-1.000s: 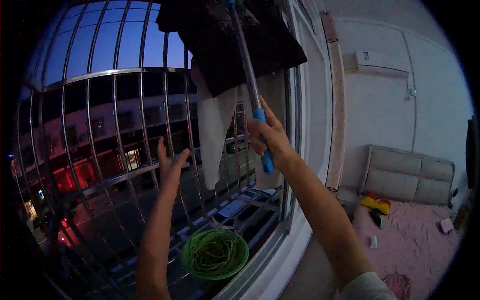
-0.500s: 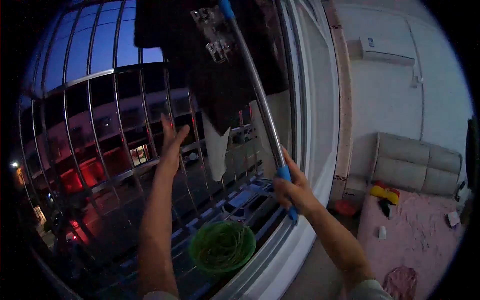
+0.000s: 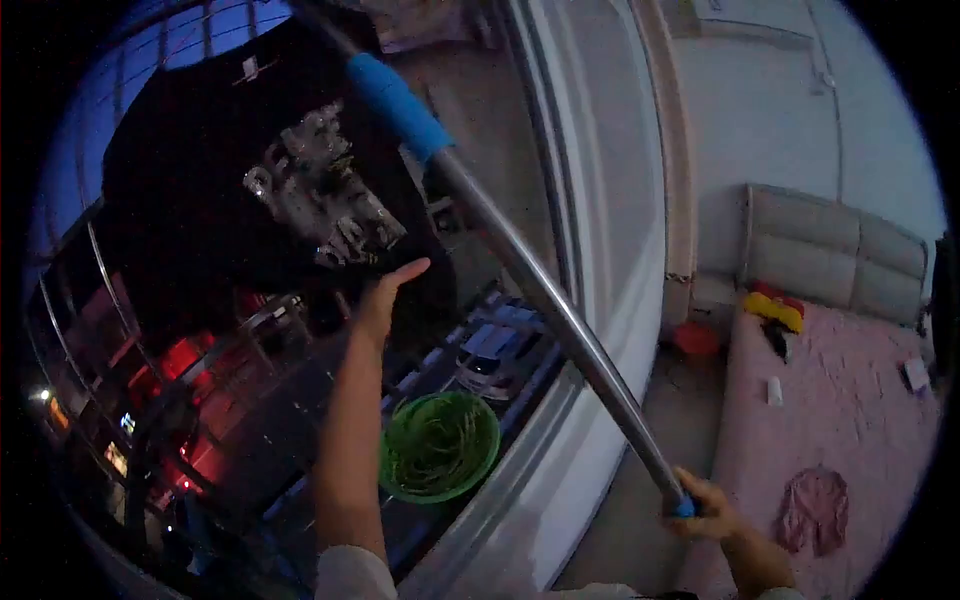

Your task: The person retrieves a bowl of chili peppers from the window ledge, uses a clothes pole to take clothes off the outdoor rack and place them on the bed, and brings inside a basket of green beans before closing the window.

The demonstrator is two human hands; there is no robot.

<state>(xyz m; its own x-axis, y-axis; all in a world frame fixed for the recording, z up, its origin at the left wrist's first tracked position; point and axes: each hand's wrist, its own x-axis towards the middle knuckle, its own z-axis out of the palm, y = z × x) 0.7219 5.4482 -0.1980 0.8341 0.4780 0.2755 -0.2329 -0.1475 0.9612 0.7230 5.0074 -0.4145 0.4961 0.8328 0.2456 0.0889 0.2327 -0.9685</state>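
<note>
My right hand [image 3: 705, 508] grips the blue lower end of a metal pole [image 3: 550, 300] at the lower right. The pole slants up to the left, past a thick blue sleeve, and its top runs out of view. A black shirt [image 3: 200, 170] with a pale print on its front hangs at the upper left, behind the pole. My left hand [image 3: 385, 300] is raised at the shirt's lower edge, thumb stretched out; its other fingers are hidden, perhaps behind or against the dark cloth.
Metal window bars [image 3: 105, 265] stand at the left. A green basket [image 3: 440, 447] with stringy contents sits beyond the white window frame [image 3: 530, 480]. On the right are a bed [image 3: 850, 400] with small items, a pink garment [image 3: 815, 508] and a red basin [image 3: 697, 338].
The black shirt has come closer and lower, its print now in full view. My right hand has moved down and right with the pole, which slants more. The view has shifted too.
</note>
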